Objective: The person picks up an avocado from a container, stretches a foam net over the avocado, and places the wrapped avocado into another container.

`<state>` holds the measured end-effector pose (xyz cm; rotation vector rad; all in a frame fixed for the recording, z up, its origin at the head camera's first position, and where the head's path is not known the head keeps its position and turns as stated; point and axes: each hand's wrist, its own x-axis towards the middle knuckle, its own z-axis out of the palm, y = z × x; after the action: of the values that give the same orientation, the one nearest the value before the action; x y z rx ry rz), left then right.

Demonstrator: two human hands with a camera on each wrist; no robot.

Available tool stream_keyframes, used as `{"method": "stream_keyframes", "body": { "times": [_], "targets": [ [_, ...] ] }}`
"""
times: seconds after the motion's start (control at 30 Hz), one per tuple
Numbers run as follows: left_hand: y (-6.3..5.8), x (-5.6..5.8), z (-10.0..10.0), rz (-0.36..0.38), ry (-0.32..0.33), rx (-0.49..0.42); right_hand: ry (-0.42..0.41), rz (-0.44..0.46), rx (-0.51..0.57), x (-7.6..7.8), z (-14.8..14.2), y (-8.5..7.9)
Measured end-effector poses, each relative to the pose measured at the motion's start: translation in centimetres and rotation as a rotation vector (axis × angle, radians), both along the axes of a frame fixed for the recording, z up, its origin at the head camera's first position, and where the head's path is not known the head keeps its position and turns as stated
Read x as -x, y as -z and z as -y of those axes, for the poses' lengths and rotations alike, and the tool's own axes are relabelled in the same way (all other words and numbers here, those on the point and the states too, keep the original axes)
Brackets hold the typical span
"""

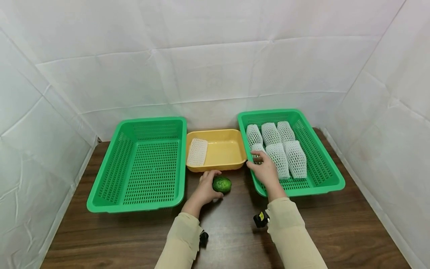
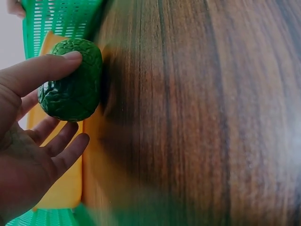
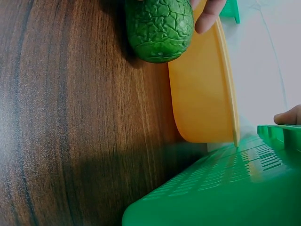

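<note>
A wrinkled green fruit (image 1: pixel 222 185) sits low at the wooden table, in front of a yellow tray. My left hand (image 1: pixel 207 189) holds it from the left, thumb on the near side and fingers on the far side. In the left wrist view the thumb lies across the fruit (image 2: pixel 73 96). My right hand (image 1: pixel 264 168) hovers over the left rim of the right green basket (image 1: pixel 324 164), fingers bent and thumb apart. It is nearest to a white foam net sleeve (image 1: pixel 258 148), which it partly hides; nothing shows between thumb and fingers.
Several white foam net sleeves (image 1: pixel 277 158) lie in two rows in the right basket. Another foam net (image 1: pixel 197 152) rests in the yellow tray (image 1: pixel 216 167). A second green basket (image 1: pixel 183 164) stands at left. White sheeting (image 1: pixel 208 74) encloses the table.
</note>
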<state>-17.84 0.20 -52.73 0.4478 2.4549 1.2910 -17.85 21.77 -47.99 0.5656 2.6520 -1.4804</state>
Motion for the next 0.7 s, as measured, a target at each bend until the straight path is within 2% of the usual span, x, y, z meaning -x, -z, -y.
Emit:
{"method": "stream_keyframes", "body": {
  "times": [0.27, 0.43, 0.57, 0.63, 0.7],
  "targets": [
    [-0.1, -0.1, 0.2, -0.016, -0.001, 0.003, -0.007, -0.011, 0.007, 0.1, -0.1, 0.1],
    [-0.6, -0.4, 0.1, -0.013, -0.002, 0.012, -0.008, -0.012, 0.001, 0.0, -0.1, 0.0],
    [-2.3, -0.7, 0.2, -0.083, -0.036, -0.03, -0.006, -0.011, -0.005, 0.0, 0.0, 0.1],
    [-3.7, -0.9, 0.6, -0.157, -0.095, -0.101, -0.011, -0.009, -0.007, 0.0, 0.1, 0.1],
    [-5.2, -0.9, 1.5, -0.255, -0.186, -0.179, -0.018, -0.005, -0.002, 0.1, 0.3, 0.1]
  ]
}}
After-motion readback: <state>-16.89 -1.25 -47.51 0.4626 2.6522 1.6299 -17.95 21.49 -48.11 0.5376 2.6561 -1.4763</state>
